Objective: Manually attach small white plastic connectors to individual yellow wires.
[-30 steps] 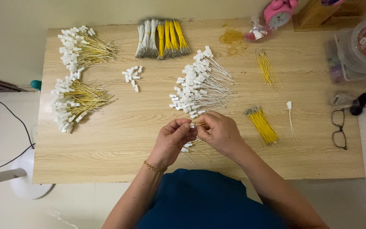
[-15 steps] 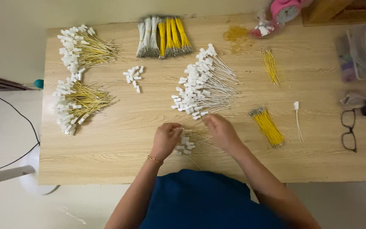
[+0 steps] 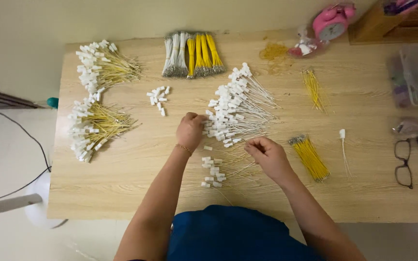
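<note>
My left hand (image 3: pixel 191 129) reaches to the left edge of a big pile of white wires with white plug ends (image 3: pixel 235 106), its fingers closed at the plugs. My right hand (image 3: pixel 267 153) hovers just right of a small loose group of wires with white plugs (image 3: pixel 218 169) near the table's front, fingers pinched; I cannot tell whether a thin wire is between them. A bundle of short yellow wires (image 3: pixel 309 157) lies right beside my right hand.
On the wooden table (image 3: pixel 122 183): two heaps of yellow wires with white plugs (image 3: pixel 95 128) at the left, several loose white plugs (image 3: pixel 158 97), yellow and white wire bundles (image 3: pixel 192 54) at the back, a single white wire (image 3: pixel 344 147), glasses (image 3: pixel 403 162), a pink clock (image 3: pixel 330 21).
Both hands were together in front of me; now they have parted. My left hand has gone forward to the big white pile, my right hand has moved right.
</note>
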